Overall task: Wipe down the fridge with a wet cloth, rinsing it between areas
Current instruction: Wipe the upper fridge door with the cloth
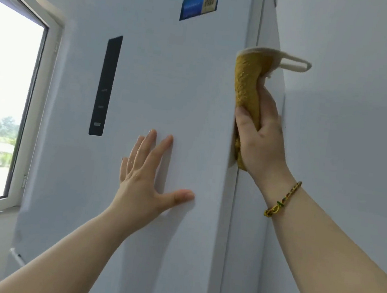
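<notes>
A tall white fridge (170, 85) fills the middle of the view, seen from below. My right hand (260, 141) grips a yellow cloth (248, 85) with a cream edge and hanging loop, wrapped over the fridge door's right edge, thumb on the front face and fingers on the side. My left hand (148, 172) presses flat on the door front, fingers straight and spread. A beaded bracelet (283, 198) circles my right wrist.
A black vertical control panel (105, 86) sits on the door at upper left, and a blue label sticker (200, 0) near the top. A window (5, 104) stands at the left. A white wall (356, 114) runs close along the fridge's right side.
</notes>
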Available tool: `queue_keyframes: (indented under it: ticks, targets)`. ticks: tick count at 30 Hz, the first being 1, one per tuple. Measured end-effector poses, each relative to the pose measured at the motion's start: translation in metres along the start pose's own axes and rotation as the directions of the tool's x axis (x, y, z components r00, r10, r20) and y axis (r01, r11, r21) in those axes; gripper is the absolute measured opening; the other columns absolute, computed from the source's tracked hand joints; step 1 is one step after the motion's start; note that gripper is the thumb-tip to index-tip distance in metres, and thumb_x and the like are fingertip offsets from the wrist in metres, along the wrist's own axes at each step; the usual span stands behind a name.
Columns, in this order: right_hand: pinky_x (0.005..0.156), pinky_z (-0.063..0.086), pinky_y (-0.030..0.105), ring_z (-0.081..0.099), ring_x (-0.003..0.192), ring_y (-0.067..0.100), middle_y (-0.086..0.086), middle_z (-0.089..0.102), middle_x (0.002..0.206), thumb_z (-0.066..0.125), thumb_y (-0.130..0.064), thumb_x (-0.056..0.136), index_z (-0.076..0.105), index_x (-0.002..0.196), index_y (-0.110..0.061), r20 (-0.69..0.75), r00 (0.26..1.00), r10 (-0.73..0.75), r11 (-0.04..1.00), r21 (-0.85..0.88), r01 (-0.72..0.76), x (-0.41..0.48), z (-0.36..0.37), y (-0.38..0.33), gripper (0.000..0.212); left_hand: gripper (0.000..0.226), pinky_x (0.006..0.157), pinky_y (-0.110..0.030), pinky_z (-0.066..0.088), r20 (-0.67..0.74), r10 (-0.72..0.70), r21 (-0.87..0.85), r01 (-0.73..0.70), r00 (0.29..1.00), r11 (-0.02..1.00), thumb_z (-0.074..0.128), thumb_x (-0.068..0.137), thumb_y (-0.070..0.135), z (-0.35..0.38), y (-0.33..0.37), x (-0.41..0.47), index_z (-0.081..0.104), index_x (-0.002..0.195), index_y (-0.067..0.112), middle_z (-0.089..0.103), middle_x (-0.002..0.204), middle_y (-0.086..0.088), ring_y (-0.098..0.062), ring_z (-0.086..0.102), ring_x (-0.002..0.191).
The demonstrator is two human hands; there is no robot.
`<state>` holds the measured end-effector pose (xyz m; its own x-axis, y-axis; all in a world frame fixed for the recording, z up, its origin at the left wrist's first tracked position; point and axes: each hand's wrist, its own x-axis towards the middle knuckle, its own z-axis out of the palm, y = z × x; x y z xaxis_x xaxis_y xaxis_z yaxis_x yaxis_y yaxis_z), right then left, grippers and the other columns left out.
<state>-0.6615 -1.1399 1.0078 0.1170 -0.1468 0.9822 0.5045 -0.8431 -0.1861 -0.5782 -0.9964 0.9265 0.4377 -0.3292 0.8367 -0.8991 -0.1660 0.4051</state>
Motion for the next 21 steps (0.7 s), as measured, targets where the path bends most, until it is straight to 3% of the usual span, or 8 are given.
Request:
queue_keyframes:
  ticks: [1,3,6,10,14,18,21]
  targets:
    - [0.113,0.022,0.039,0.033,0.13,0.01,0.003,0.039,0.143,0.041,-0.029,0.084,0.031,0.14,-0.018,0.006,1.0,-0.003,1.0,-0.004,0.003,-0.014,0.001,0.001,0.059,0.09,0.117,-0.037,-0.004,-0.014,0.005,-0.007,-0.006,1.0,1.0,0.067,0.046,0.074,-0.001,0.0,0.002,0.002,0.108,0.066,-0.012,0.127,0.041,0.02,-0.016,0.122]
    - [0.11,0.019,0.02,0.033,0.121,0.002,-0.003,0.038,0.142,0.042,-0.035,0.083,0.028,0.136,-0.033,0.039,0.999,0.027,0.999,-0.019,-0.026,-0.051,0.002,0.006,0.055,0.087,0.117,-0.04,0.0,-0.032,-0.001,-0.019,0.001,0.999,1.0,0.068,0.051,0.069,0.0,-0.001,0.0,0.004,0.11,0.062,-0.002,0.134,0.031,0.008,-0.008,0.131]
    - [0.095,0.014,-0.003,0.031,0.112,-0.013,-0.02,0.034,0.136,0.037,-0.043,0.08,0.02,0.126,-0.048,0.074,0.996,0.042,0.999,-0.028,-0.04,-0.102,0.001,0.014,0.049,0.091,0.117,-0.041,0.006,-0.118,-0.013,-0.059,0.006,0.993,0.998,0.063,0.052,0.062,0.007,-0.005,-0.006,0.014,0.127,0.053,0.008,0.147,0.018,-0.006,0.0,0.14]
    - [0.095,0.014,-0.004,0.026,0.115,-0.022,-0.023,0.029,0.138,0.04,-0.036,0.082,0.028,0.135,-0.042,0.151,0.984,0.098,0.995,-0.042,-0.093,-0.164,-0.005,0.019,0.055,0.082,0.117,-0.04,0.008,-0.153,-0.075,-0.079,0.063,0.985,0.995,0.068,0.073,0.043,0.017,-0.006,-0.022,0.023,0.14,0.03,0.006,0.153,0.007,-0.013,0.002,0.141]
    - [0.101,0.014,0.0,0.021,0.124,-0.018,-0.036,0.025,0.14,0.04,-0.038,0.083,0.025,0.134,-0.046,0.202,0.954,0.222,0.975,-0.061,-0.214,-0.221,-0.008,0.02,0.054,0.078,0.111,-0.029,0.01,-0.124,-0.02,-0.068,0.012,0.992,0.998,0.067,0.068,0.052,0.028,-0.019,-0.055,0.022,0.131,0.043,0.011,0.142,0.02,-0.001,0.007,0.133]
    - [0.106,0.014,0.004,0.019,0.13,-0.013,-0.04,0.019,0.141,0.042,-0.034,0.083,0.027,0.131,-0.043,0.169,0.94,0.297,0.955,-0.073,-0.289,-0.273,-0.003,0.02,0.051,0.069,0.113,-0.034,0.01,-0.105,0.015,-0.044,-0.019,0.994,0.999,0.047,0.063,0.063,0.036,-0.033,-0.072,0.018,0.124,0.047,0.01,0.136,0.022,0.008,0.006,0.125]
    - [0.107,0.013,0.006,0.019,0.132,-0.01,-0.037,0.016,0.143,0.047,-0.033,0.08,0.023,0.136,-0.049,0.148,0.921,0.36,0.931,-0.121,-0.344,-0.307,0.0,0.016,0.064,0.067,0.113,-0.032,0.005,-0.088,0.026,-0.037,-0.03,0.996,0.999,0.043,0.065,0.063,0.038,-0.036,-0.073,0.011,0.123,0.051,0.003,0.135,0.026,0.009,0.001,0.126]
